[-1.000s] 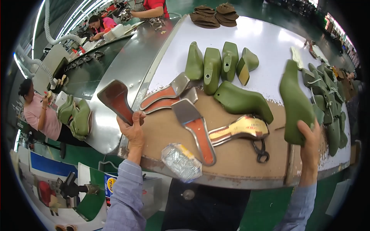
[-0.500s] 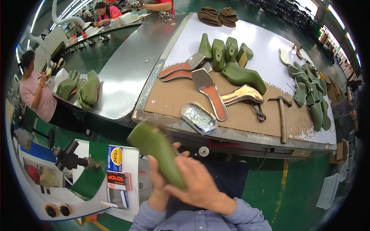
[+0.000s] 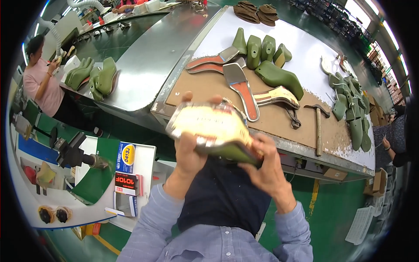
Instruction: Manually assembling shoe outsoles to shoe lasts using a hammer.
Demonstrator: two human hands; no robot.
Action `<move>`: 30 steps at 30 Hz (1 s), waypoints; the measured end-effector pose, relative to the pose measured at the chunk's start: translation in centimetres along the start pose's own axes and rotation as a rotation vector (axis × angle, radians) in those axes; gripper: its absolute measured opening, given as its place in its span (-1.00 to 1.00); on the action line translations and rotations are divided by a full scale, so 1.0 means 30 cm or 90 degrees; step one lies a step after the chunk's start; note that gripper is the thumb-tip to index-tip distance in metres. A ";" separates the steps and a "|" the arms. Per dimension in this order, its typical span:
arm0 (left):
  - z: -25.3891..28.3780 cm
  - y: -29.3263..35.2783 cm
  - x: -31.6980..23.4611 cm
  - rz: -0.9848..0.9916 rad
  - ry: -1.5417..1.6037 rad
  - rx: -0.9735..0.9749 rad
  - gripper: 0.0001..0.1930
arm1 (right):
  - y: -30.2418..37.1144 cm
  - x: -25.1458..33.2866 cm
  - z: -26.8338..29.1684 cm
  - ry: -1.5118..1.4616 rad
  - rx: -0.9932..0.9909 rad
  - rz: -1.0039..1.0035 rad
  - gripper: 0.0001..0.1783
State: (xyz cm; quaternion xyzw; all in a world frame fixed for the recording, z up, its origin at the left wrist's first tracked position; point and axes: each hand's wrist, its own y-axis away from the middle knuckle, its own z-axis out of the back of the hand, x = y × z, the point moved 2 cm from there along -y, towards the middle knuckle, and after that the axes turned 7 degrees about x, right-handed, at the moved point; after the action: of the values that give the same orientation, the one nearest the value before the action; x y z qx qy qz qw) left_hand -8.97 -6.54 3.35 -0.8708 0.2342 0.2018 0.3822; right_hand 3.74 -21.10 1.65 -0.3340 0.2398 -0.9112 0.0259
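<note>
Both of my hands hold a green shoe last point(image 3: 235, 153) in front of my body, by the bench's near edge. Its underside is turned up and carries a cream-coloured insole point(image 3: 211, 122), blurred by motion. My left hand point(image 3: 190, 153) grips the wider end. At the narrower end, the fingers of my right hand point(image 3: 267, 168) close around it. Just beyond, on the bench, lie an orange-and-grey insole point(image 3: 245, 94), a cream insole point(image 3: 278, 95) and pincers point(image 3: 294, 118). A hammer point(image 3: 318, 131) with a wooden handle rests further right.
Several green lasts point(image 3: 279, 81) stand or lie on the workbench point(image 3: 301, 41), with a heap of them point(image 3: 349, 98) at its right. Brown pieces point(image 3: 248, 12) are stacked at the back. A machine point(image 3: 78, 157) stands at my left. A person point(image 3: 43, 83) works beyond the metal table point(image 3: 144, 61).
The last has been turned over from its green side to its insole side. My hands have spread to its two ends. The held last now covers the box of nails at the bench edge.
</note>
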 end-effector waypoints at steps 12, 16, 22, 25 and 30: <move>0.157 0.153 -0.041 0.114 -0.120 -0.376 -0.48 | -0.073 -0.048 -0.047 0.088 0.073 0.022 -0.32; 0.141 0.163 -0.065 0.147 -0.174 -0.380 -0.49 | -0.068 -0.047 -0.055 0.085 0.065 0.038 -0.33; 0.129 0.154 -0.101 0.191 -0.210 -0.362 -0.49 | -0.083 -0.063 -0.045 0.028 0.068 0.029 -0.37; 0.145 0.174 -0.104 0.196 -0.202 -0.361 -0.49 | -0.087 -0.059 -0.043 0.039 0.062 0.032 -0.40; 0.164 0.220 -0.126 0.209 -0.180 -0.408 -0.54 | -0.112 -0.022 -0.032 0.073 0.125 0.046 -0.40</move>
State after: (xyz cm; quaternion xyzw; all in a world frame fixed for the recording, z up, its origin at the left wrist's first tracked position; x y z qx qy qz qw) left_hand -16.58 -5.79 -1.51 -0.8604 0.2407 0.4416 0.0820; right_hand 4.03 -17.57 2.14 -0.2681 0.1623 -0.9465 0.0771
